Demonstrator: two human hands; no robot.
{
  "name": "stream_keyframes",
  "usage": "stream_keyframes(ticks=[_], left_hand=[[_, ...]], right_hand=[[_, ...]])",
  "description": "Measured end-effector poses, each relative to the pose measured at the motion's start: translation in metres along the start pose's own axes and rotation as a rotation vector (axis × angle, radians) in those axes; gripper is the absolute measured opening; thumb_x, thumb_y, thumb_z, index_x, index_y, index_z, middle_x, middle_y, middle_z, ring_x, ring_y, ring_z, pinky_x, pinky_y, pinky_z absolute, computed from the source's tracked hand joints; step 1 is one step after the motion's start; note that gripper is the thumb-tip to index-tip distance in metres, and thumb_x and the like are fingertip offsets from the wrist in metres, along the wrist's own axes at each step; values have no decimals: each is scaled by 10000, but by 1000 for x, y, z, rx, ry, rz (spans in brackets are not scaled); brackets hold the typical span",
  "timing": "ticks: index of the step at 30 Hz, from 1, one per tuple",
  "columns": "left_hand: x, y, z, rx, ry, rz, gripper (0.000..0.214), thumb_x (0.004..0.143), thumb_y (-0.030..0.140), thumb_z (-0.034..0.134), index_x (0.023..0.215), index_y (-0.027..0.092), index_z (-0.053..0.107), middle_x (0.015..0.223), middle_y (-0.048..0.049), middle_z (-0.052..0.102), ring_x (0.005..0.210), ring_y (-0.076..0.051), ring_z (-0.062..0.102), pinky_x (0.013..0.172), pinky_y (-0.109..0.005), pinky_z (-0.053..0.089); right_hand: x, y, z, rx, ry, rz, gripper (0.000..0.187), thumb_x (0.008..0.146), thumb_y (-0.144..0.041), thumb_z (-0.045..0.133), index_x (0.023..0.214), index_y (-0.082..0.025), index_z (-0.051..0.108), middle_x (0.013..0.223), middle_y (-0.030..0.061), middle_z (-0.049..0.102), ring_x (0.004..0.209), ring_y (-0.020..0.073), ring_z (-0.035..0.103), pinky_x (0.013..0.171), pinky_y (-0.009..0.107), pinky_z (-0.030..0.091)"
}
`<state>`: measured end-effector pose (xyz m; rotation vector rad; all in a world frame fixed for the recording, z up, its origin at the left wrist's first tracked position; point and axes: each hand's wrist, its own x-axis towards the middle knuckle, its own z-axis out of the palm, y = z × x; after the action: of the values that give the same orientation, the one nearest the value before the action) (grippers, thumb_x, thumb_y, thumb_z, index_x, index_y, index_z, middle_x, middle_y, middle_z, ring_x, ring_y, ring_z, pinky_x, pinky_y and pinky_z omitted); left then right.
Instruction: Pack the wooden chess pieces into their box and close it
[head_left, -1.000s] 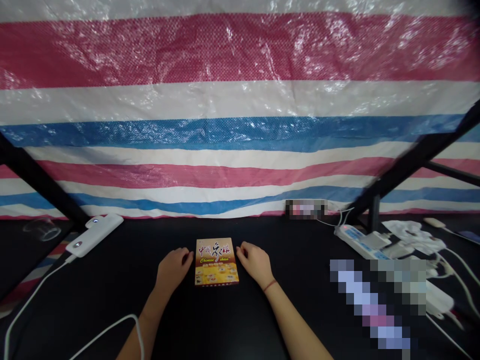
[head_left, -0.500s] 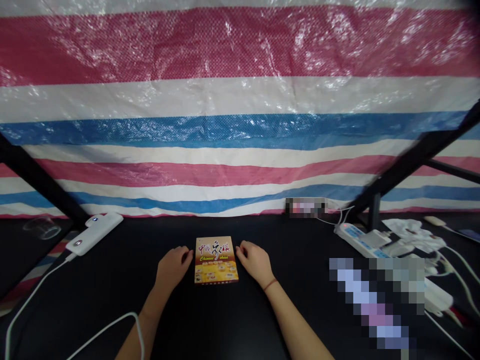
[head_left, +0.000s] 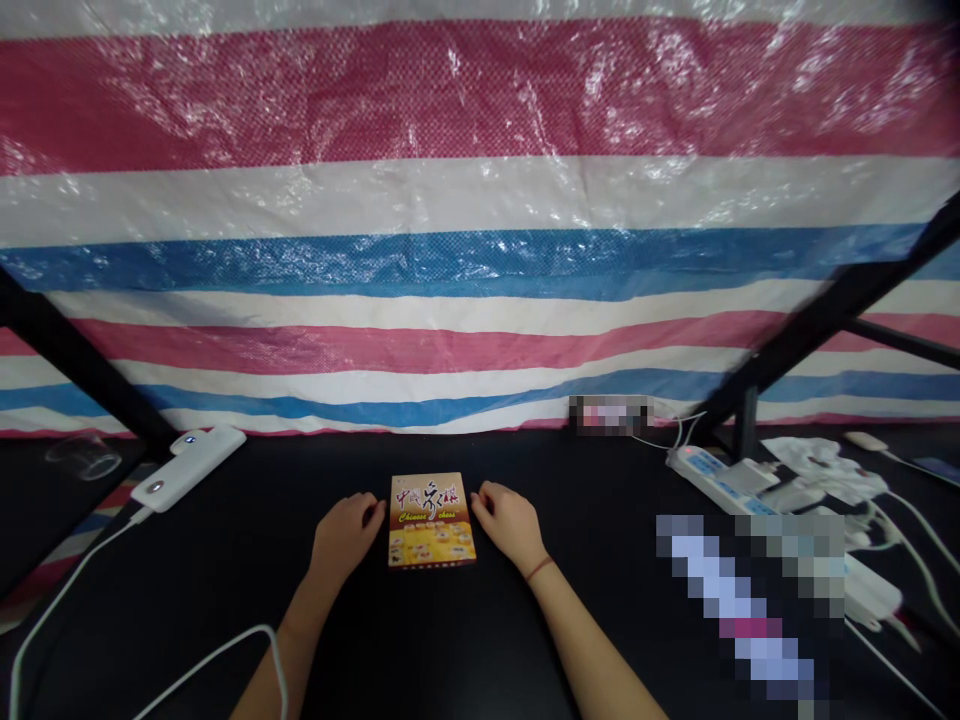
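A flat box of Chinese chess (head_left: 432, 521) lies on the black tabletop (head_left: 420, 640), its cover printed in yellow and brown with red characters. My left hand (head_left: 346, 535) rests against the box's left edge, fingers loosely curled. On the opposite side, my right hand (head_left: 510, 525) sits against the right edge, with a thin dark band around the wrist. Neither hand lifts the box, and both palms face down.
A white power bank (head_left: 199, 467) with a white cable lies at the left, beside a clear glass (head_left: 82, 457). A power strip (head_left: 712, 478) and tangled white cords sit at the right, partly under a pixelated patch (head_left: 750, 610). A striped tarpaulin (head_left: 480, 270) hangs behind black struts.
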<state>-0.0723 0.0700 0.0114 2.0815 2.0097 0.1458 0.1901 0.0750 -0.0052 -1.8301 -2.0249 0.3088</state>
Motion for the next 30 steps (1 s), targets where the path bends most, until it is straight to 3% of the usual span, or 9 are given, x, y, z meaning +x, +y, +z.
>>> stream_keyframes(ticks=[27,30], left_hand=[[-1,-1,1,-10,33,17,299,961,328,403,746,205,571,815,-16,649,811,-157,598,674,-256,350],[-2,-2,1,-61,43,5,282,966,333,385,841,216,610,837,-20,674,837,-169,624,685,-253,378]], right_hand=[[0,0,-1,21,2,-5,249,896,-239,524,655,-182,505,662,-24,572,588,96,482,552,229,216],[0,0,-1,27,-3,0,250,899,-241,519,656,-184,510,666,-19,577,591,99,486,550,228,218]])
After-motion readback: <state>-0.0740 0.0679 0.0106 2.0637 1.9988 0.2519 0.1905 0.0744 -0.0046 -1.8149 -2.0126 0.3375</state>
